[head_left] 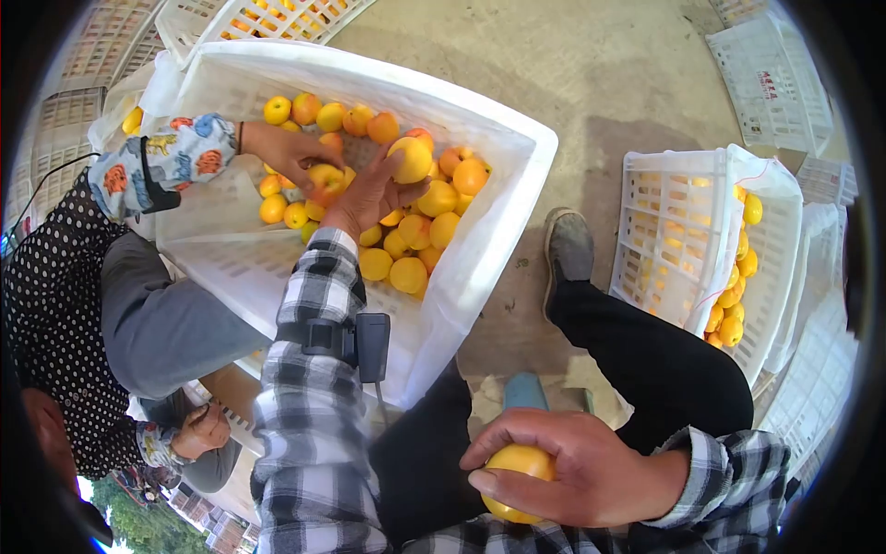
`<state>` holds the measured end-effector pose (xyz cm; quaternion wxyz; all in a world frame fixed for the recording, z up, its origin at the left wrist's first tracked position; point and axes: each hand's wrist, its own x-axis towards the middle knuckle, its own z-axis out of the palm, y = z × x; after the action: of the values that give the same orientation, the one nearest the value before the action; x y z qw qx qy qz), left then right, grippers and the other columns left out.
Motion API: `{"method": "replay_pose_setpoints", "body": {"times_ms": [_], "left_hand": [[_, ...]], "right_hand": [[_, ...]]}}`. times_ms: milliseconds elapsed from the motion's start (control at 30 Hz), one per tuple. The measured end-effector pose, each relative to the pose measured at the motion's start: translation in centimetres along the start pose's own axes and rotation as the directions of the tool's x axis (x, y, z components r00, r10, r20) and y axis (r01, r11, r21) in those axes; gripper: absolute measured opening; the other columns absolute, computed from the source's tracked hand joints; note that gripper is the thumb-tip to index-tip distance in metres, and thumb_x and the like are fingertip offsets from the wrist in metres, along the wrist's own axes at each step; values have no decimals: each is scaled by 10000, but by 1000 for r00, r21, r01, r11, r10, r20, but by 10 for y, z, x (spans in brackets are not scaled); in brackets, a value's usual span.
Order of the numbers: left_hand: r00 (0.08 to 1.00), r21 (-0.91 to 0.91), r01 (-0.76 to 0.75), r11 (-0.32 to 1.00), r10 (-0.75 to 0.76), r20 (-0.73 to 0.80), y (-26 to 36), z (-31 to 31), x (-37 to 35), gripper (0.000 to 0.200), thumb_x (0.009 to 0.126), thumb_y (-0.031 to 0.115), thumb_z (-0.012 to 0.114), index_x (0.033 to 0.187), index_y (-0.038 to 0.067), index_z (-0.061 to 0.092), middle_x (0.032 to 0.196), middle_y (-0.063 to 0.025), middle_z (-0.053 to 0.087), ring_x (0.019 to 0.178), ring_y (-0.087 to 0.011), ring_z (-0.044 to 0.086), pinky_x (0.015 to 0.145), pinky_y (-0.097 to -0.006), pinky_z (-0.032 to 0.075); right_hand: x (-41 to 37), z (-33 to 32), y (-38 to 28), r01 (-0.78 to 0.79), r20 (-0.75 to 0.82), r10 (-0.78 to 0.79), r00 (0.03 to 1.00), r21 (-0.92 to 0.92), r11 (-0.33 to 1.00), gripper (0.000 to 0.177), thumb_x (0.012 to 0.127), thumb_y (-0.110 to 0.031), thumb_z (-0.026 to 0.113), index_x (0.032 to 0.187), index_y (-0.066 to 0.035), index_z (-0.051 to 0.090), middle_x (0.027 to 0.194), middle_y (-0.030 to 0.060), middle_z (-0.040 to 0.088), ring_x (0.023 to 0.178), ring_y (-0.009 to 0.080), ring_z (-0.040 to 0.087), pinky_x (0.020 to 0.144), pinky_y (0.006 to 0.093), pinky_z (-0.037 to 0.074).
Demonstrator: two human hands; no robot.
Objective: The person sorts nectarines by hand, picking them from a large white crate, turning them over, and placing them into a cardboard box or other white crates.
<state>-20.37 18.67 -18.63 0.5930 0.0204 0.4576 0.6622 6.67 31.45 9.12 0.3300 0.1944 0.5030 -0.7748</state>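
My left hand (pixel 369 194) reaches over a white lined crate (pixel 512 125), its fingers closed around a yellow apricot (pixel 412 160). Beneath it lie several yellow-orange apricots (pixel 415 231), some blushed red. Close to my left hand, a co-worker's hand (pixel 286 152) in a patterned sleeve grasps a red-blushed apricot (pixel 325 185). Down in front of my body, my right hand (pixel 591 466) is wrapped around another yellow apricot (pixel 519 480), with the thumb across its front. My palm hides part of that fruit.
To the right stands a white slatted crate (pixel 678 240) holding apricots (pixel 734 295). More white crates (pixel 771 83) stand at the upper right, and another with fruit (pixel 286 18) at the top left. My shoe (pixel 569 247) rests on the concrete floor (pixel 498 55). The co-worker sits at left.
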Motion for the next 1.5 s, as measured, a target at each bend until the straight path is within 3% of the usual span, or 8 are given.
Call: {"method": "replay_pose_setpoints", "body": {"times_ms": [267,367,433,567,800,1067,1267,1500], "left_hand": [[967,194,-32,981,79,-243,-13,-13,23,398,843,389,640,1065,64,585,974,-74,633,929,-204,633,780,-278,526],[963,616,194,764,-27,-269,-11,16,37,375,777,278,659,1057,32,612,950,-90,654,865,-205,638,737,-276,511],[985,984,-33,178,171,2,-31,26,53,494,744,276,691,1142,9,574,982,-146,668,906,-268,648,790,-334,518],[969,954,228,-197,141,-202,-38,75,59,488,776,228,630,1206,22,527,1092,-204,641,1050,-362,606,869,-421,495],[978,960,209,-186,49,-204,-24,73,55,488,813,314,605,1197,17,557,1193,-210,601,1057,-342,611,889,-414,486],[979,147,204,968,-203,-22,55,43,-102,695,852,602,515,1233,20,516,981,-158,641,620,-229,603,537,-373,513],[996,-493,29,870,15,85,28,46,-193,763,835,683,446,1180,3,491,892,-124,592,609,-212,549,539,-407,466],[977,-524,-185,832,99,-187,-4,75,-231,713,845,675,458,1169,43,508,981,-75,523,715,-176,477,604,-379,434]], "right_hand": [[8,4,5,10,-28,-11,1000,-30,999,195,898,-152,638,1036,-18,613,976,59,648,924,135,615,834,264,470],[11,2,2,-35,-14,35,999,-25,999,181,900,-136,629,1036,-17,614,987,58,645,938,135,613,848,265,467],[11,3,4,-44,-20,44,999,-1,999,180,901,-133,627,1037,-15,614,995,59,644,942,136,612,853,266,466],[11,3,4,-44,-28,45,999,21,999,180,905,-128,618,1040,-9,612,1015,63,640,946,143,614,862,268,465],[12,2,2,-41,-44,40,998,-34,999,197,896,-155,636,1032,-15,617,990,64,650,930,141,619,840,268,470],[7,6,11,114,-93,-117,989,-44,993,236,884,-251,637,940,-22,623,867,75,651,812,136,617,752,282,483],[9,7,11,55,-123,-68,990,-107,993,252,868,-263,650,928,-18,636,826,72,657,783,134,624,734,285,492],[28,18,20,109,-146,-144,979,-225,968,277,862,-276,646,902,-1,641,787,93,659,741,159,628,704,303,491]]}}
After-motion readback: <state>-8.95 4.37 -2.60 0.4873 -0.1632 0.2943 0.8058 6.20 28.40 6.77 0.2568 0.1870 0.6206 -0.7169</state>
